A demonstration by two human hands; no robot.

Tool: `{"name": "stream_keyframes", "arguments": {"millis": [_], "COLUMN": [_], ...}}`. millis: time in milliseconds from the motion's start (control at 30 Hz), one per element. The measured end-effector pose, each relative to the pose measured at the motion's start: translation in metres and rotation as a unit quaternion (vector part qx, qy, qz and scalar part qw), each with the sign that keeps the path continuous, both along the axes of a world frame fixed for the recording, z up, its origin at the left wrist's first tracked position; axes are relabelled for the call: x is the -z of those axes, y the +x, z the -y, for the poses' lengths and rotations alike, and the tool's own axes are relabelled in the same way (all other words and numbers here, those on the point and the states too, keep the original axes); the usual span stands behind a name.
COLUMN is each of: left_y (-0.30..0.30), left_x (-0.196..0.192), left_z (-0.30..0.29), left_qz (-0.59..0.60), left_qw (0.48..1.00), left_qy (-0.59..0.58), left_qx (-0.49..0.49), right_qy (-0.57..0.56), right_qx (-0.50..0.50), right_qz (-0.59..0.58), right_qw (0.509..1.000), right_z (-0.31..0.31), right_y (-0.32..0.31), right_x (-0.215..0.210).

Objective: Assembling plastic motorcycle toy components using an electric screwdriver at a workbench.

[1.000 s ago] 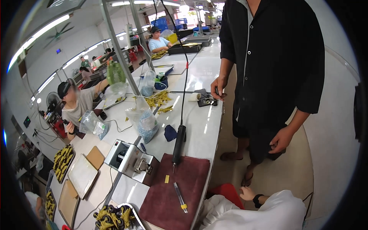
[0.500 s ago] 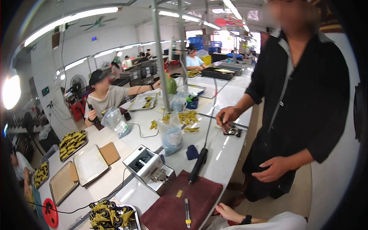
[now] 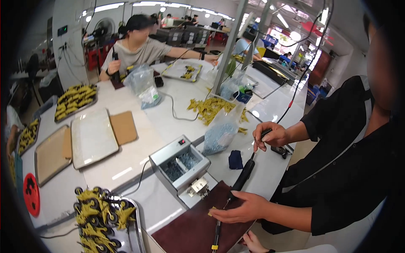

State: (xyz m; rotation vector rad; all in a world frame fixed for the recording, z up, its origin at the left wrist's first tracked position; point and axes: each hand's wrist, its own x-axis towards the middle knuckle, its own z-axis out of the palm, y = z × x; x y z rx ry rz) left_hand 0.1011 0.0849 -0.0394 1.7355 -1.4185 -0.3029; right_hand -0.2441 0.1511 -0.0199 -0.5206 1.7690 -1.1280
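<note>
At the lower edge, by the near corner of the dark red mat (image 3: 185, 227), my right hand (image 3: 252, 243) appears in part, fingers a little apart and nothing visible in them. My left hand is out of view. A black electric screwdriver (image 3: 243, 175) lies with its tip over the mat. Across it leans a person in black: one hand (image 3: 272, 135) grips a dark piece by the cable, the other (image 3: 242, 208) spreads flat above the mat. Beneath that hand lie a small yellow piece (image 3: 212, 211) and a slim tool with a yellow band (image 3: 215, 240), partly covered.
A grey screw feeder (image 3: 162, 157) stands beside the mat. Behind it are a bag of bluish screws (image 3: 220, 134), a dark blue cloth (image 3: 235, 160) and loose yellow parts (image 3: 211, 109). A metal tray (image 3: 137, 223) of yellow-and-black wheeled assemblies is at lower left; flat trays (image 3: 95, 139) lie beyond.
The view has turned and tilted. The person in black has leaned in, bringing one hand to the screwdriver's cable end and the other over the mat. My right hand sits lower in view.
</note>
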Motion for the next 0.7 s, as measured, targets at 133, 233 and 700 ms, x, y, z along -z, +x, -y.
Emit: {"name": "stream_keyframes", "arguments": {"millis": [133,233,700], "left_y": [0.004,0.009,-0.121], "left_x": [-0.025,0.001,-0.078], "left_z": [0.011,-0.011,-0.278], "left_qz": [0.116,-0.024,-0.389], "left_qw": [0.991,0.996,0.918], "left_qy": [-0.055,-0.060,0.022], "left_qx": [0.045,0.058,0.068], "right_qy": [-0.029,-0.063,-0.138], "right_qx": [0.059,0.070,-0.299], "right_qz": [0.052,0.071,-0.134], "right_qw": [0.996,0.993,0.935], "right_z": [0.000,-0.003,-0.144], "right_y": [0.000,-0.001,-0.034], "right_x": [0.019,0.029,0.089]}}
